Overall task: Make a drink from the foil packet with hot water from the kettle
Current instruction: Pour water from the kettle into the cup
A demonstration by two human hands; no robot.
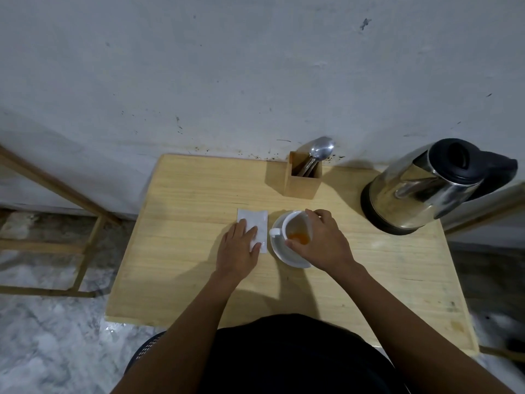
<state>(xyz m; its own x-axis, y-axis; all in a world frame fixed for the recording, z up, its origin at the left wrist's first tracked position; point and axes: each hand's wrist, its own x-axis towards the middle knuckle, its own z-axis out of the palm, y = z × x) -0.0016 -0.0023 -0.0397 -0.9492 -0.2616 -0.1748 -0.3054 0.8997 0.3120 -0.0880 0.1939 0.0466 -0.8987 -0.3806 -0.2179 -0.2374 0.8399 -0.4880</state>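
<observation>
Holding cup point(295, 226) rim, right grip point(321, 240); orange powder point(299, 238) inside. Left grip point(237, 245) flat, released, pressing packet point(255, 220). Spoons point(321, 150) in wooden holder point(301, 186).

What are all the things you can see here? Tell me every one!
table: one, light wood, under everything
kettle: one, shiny steel with black lid and base, far right corner
spoon holder: one, wooden box, back edge of the table
spoons: at least two, silver, standing in the spoon holder
foil packet: one, silvery white, flat, left of the cup
saucer: one, white, middle of the table
cup: one, white, on the saucer
powder: one small heap, orange, inside the cup
wooden frame: one, left of the table
left hand: one, fingers flat on the foil packet
right hand: one, holding the cup's rim
</observation>
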